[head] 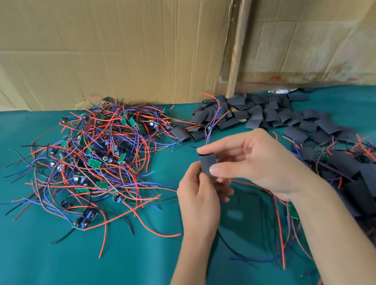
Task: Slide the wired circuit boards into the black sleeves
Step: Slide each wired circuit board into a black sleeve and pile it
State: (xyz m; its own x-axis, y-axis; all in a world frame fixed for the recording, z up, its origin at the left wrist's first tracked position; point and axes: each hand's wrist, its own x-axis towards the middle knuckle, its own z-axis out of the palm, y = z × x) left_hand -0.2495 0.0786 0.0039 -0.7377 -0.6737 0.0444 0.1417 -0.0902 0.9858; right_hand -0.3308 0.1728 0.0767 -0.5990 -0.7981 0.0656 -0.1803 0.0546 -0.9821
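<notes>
Both hands (pixel 197 196) (pixel 253 164) pinch one sleeve (pixel 208 164); better keep its mouth open, wires (pixel 210 127) straight.

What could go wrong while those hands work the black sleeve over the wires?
1. The red and blue wires leaving the top of the held black sleeve could snag on the loose flat black sleeves behind it.
2. The right hand and left hand only pinch the sleeve; it may slip.
</notes>
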